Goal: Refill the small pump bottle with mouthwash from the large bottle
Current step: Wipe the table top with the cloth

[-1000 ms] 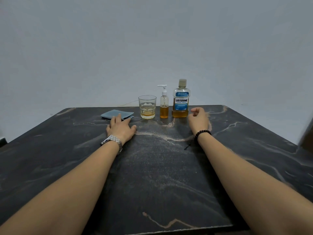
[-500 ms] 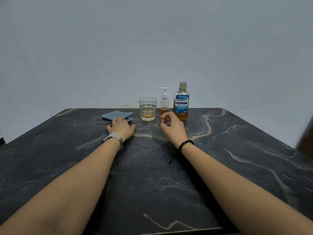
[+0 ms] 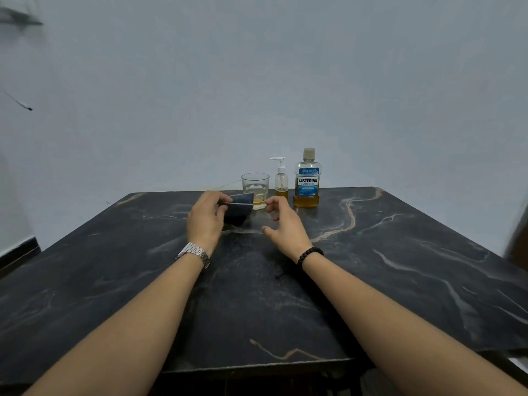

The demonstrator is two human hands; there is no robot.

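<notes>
A small clear pump bottle (image 3: 281, 181) with a white pump head and a little amber liquid stands at the table's far edge. Right of it stands the large mouthwash bottle (image 3: 307, 181), capped, blue label, amber liquid low in it. My left hand (image 3: 204, 220) grips a folded blue cloth (image 3: 238, 208) lifted off the table, in front of the glass. My right hand (image 3: 281, 222) hovers beside the cloth with fingers spread and relaxed, holding nothing, just in front of the pump bottle.
A clear glass tumbler (image 3: 255, 185) with a bit of amber liquid stands left of the pump bottle, partly behind the cloth. The dark marble table (image 3: 400, 267) reaches a pale wall behind. A dark object shows at the right edge.
My left hand has picked the blue cloth up from the table and moved it right. My right hand has opened and shifted toward the cloth.
</notes>
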